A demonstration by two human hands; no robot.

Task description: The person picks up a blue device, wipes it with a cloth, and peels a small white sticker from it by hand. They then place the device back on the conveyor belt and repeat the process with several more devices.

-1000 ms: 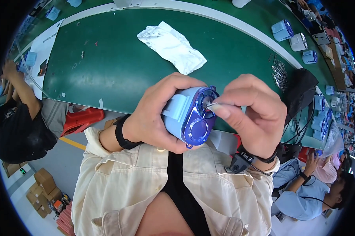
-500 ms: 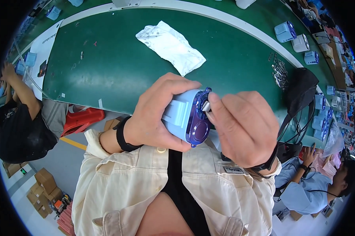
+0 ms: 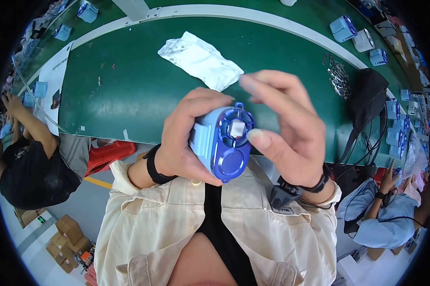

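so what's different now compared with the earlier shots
The right hand has opened and let go of the small pale piece, which shows at the middle of the round grille on the blue device. The left hand still grips the device; the white packet stays on the table.

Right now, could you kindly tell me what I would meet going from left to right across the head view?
Co-worker in a black shirt → left hand → light-blue device with a glossy blue front → right hand → heap of small metal pieces → black bag.
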